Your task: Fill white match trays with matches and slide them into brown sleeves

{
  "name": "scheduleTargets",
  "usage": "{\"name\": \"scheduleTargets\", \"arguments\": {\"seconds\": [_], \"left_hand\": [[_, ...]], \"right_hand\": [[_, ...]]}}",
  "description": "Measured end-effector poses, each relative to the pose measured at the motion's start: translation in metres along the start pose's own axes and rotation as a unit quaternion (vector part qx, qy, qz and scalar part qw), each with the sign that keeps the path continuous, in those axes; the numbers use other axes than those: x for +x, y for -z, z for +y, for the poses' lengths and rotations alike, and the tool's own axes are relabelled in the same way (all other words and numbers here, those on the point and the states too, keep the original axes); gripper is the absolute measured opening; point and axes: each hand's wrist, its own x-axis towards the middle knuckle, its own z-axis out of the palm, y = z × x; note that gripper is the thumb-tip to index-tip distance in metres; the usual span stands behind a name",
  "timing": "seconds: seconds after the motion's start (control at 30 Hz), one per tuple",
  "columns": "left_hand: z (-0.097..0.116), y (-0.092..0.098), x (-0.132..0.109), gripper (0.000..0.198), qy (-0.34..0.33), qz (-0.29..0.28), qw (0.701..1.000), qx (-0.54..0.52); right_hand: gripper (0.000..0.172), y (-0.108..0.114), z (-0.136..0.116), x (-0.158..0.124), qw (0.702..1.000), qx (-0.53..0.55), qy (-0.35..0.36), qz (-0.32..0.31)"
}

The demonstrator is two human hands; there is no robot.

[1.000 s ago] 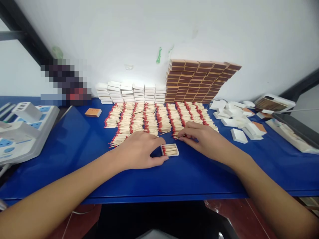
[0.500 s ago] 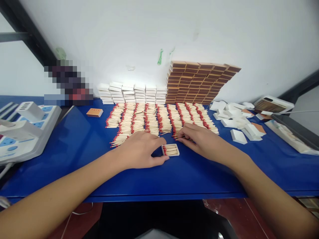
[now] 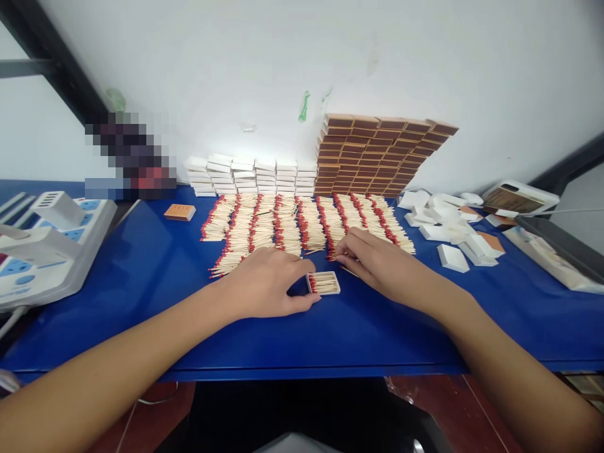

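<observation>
A small white matchbox tray (image 3: pixel 338 284) lies on the blue table, with red-headed matches (image 3: pixel 324 283) lying lengthwise inside. My left hand (image 3: pixel 264 283) steadies its left end between thumb and index finger. Just right of the tray, my right hand (image 3: pixel 384 267) has its fingertips pinched together at the near edge of the loose match rows (image 3: pixel 333 229). A single match (image 3: pixel 349 272) shows below its thumb; whatever else the fingers grip is hidden.
Stacked white trays (image 3: pixel 245 176) and a tall wall of brown-sided matchboxes (image 3: pixel 372 157) stand along the back wall. An orange matchbox (image 3: pixel 180 212) lies at left, near a power strip (image 3: pixel 89 251). Loose white trays (image 3: pixel 453 258) are heaped at right beside a phone (image 3: pixel 519 198).
My right hand's fingers have drawn slightly up and closer together, and a match now shows beneath its thumb. My left hand and the tray stay in place.
</observation>
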Motion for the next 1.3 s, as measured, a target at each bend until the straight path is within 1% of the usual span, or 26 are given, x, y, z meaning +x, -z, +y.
{"name": "scheduleTargets", "arguments": {"seconds": [0.13, 0.23, 0.33, 0.4, 0.53, 0.67, 0.87, 1.03, 1.07, 1.13, 1.23, 1.3], "left_hand": [[0.0, 0.0, 0.0, 0.038, 0.001, 0.002, 1.0, 0.006], [0.0, -0.001, 0.0, 0.038, -0.004, 0.007, 1.0, 0.021], [-0.001, -0.002, 0.0, 0.037, -0.003, 0.012, 0.999, 0.031], [-0.001, -0.002, 0.0, 0.037, -0.002, 0.015, 1.0, 0.026], [-0.001, -0.003, 0.0, 0.035, -0.011, 0.018, 1.0, 0.012], [-0.001, -0.002, 0.0, 0.035, -0.013, 0.016, 1.0, 0.004], [0.0, -0.001, 0.0, 0.034, -0.008, 0.013, 1.0, -0.003], [0.0, -0.002, -0.001, 0.034, -0.004, 0.008, 1.0, -0.001], [0.0, -0.002, -0.001, 0.035, -0.002, 0.008, 1.0, -0.002], [0.0, -0.002, -0.001, 0.035, -0.001, 0.007, 1.0, -0.006], [0.0, -0.001, 0.0, 0.036, -0.001, 0.004, 1.0, -0.007], [0.0, -0.001, 0.0, 0.036, 0.0, 0.001, 1.0, -0.006]], "right_hand": [[0.014, 0.004, -0.021, -0.002, 0.999, 0.041, 0.005, 0.024], [0.012, -0.001, -0.041, -0.001, 0.999, 0.017, 0.024, 0.023], [0.014, -0.008, -0.05, 0.0, 0.999, -0.021, 0.038, 0.017], [0.016, -0.008, -0.048, -0.002, 0.999, -0.024, 0.035, 0.019], [0.017, -0.002, -0.037, -0.012, 0.999, 0.021, 0.019, 0.029], [0.016, -0.003, -0.031, -0.02, 0.998, 0.05, 0.029, 0.02], [0.016, -0.007, -0.032, -0.018, 0.997, 0.065, 0.021, 0.023], [0.018, -0.005, -0.034, -0.018, 0.997, 0.074, 0.033, 0.012], [0.018, -0.003, -0.032, -0.019, 0.996, 0.075, 0.034, 0.019], [0.018, 0.002, -0.027, -0.023, 0.996, 0.073, 0.021, 0.053], [0.017, 0.009, -0.015, -0.03, 0.992, 0.043, -0.037, 0.109], [0.015, 0.009, -0.008, -0.034, 0.992, 0.021, -0.067, 0.107]]}}
